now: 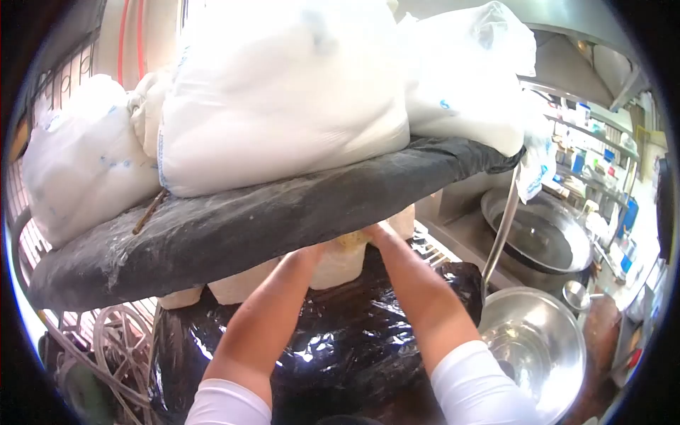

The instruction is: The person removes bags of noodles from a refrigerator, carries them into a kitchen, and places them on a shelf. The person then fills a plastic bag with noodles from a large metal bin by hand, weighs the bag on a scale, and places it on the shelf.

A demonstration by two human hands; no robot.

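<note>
Both my arms reach forward under a dark sagging board (234, 227) loaded with big white sacks (283, 92). My left hand (312, 249) and my right hand (370, 232) are mostly hidden beneath the board's edge. They press against pale cream blocks (340, 262) that sit on crinkled black plastic sheeting (333, 340). A yellowish piece (350, 239) shows between the two hands. Whether the fingers grip anything is hidden by the board.
A steel bowl (535, 343) stands at the right by my right elbow. Behind it is a large dark wok (542, 237) with a long metal handle (501, 234) leaning over it. Shelves with containers (588, 142) line the far right. Hoses (113, 340) lie at lower left.
</note>
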